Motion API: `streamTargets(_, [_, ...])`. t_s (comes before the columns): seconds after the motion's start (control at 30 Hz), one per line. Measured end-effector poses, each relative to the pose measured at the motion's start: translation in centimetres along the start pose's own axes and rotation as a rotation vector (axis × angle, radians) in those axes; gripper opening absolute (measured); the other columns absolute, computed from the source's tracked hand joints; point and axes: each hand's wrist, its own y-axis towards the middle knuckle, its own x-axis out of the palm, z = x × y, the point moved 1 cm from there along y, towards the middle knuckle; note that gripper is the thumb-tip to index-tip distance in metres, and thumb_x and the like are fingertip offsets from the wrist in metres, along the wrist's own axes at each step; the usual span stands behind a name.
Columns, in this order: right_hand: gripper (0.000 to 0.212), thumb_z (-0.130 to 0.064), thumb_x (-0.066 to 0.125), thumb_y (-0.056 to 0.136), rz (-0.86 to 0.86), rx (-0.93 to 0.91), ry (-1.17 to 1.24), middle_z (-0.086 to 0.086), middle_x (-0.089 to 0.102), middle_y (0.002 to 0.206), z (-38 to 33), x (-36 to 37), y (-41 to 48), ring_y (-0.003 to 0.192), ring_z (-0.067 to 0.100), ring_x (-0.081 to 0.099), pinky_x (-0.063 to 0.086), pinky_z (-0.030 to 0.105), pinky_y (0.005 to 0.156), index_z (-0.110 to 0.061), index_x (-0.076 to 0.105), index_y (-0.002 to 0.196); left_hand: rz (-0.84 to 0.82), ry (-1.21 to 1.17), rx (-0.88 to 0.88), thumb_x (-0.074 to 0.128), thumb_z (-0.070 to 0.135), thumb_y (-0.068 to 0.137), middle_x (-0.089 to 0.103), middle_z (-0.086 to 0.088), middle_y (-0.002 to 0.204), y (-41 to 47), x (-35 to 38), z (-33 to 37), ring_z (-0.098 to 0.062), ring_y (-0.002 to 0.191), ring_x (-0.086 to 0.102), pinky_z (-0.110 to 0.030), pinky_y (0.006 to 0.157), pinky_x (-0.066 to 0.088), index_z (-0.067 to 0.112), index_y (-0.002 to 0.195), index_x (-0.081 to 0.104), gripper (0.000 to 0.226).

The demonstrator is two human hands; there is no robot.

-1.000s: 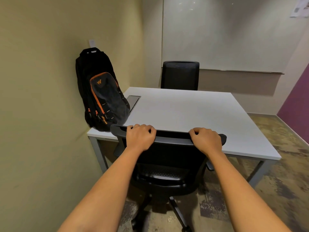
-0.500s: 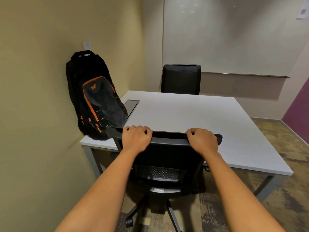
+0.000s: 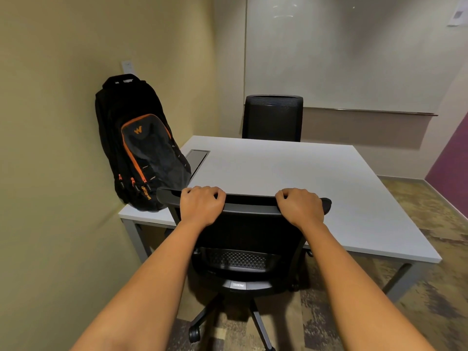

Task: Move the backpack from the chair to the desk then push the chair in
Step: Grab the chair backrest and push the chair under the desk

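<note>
The black and orange backpack (image 3: 141, 150) stands on the white table's (image 3: 278, 168) near left corner, leaning on the wall. Both hands, left (image 3: 201, 205) and right (image 3: 300, 207), curl tight over the black chair's (image 3: 243, 239) top edge to push it.

Second black chair (image 3: 273, 117) across from me, against far wall, back upright. Whiteboard (image 3: 354, 51) fills wall above it, long metal ledge (image 3: 369, 111) along its lower edge. Paper sheet (image 3: 457, 17) pinned near top right corner, print too small to read. White wall plate (image 3: 128, 67) on yellow-green wall (image 3: 50, 97) at my left. Purple wall (image 3: 450, 160) at right. Mottled brown-grey carpet (image 3: 430, 216) underfoot.
</note>
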Motion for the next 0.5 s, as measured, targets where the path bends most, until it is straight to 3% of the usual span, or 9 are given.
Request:
streamTargets(0.23, [0.041, -0.031, 0.028, 0.095, -0.061, -0.014, -0.030, 0.003, 0.060, 0.074, 0.0, -0.2, -1.4, 0.071, 0.023, 0.049, 0.032, 0.032, 0.072, -0.022, 0.048, 0.060, -0.009, -0.013, 0.030, 0.031, 0.031, 0.095, 0.072, 0.002, 0.101, -1.0, 0.2, -0.2, -0.021, 0.097, 0.060, -0.036, 0.089, 0.035, 0.026, 0.102, 0.070, 0.040])
streamTargets(0.4, [0.035, -0.022, 0.023, 0.096, -0.155, -0.042, -0.087, 0.008, 0.067, 0.095, -0.2, -0.4, -2.5, 0.076, 0.023, 0.046, 0.031, 0.033, 0.075, -0.017, 0.048, 0.072, -0.009, -0.015, 0.088, 0.028, 0.028, 0.098, 0.065, 0.003, 0.124, -2.4, 0.0, -0.3, -0.019, 0.117, 0.055, -0.037, 0.101, 0.034, 0.025, 0.120, 0.063, 0.041])
streamTargets(0.5, [0.036, -0.019, 0.021, 0.098, -0.159, -0.060, -0.115, 0.007, 0.065, 0.102, -0.2, -0.7, -3.7, 0.090, 0.025, 0.054, 0.036, 0.035, 0.087, -0.012, 0.056, 0.089, -0.024, -0.060, 0.083, 0.026, 0.030, 0.100, 0.051, 0.000, 0.143, -3.7, -0.2, -0.5, -0.017, 0.134, 0.042, -0.037, 0.110, 0.028, 0.023, 0.134, 0.053, 0.044])
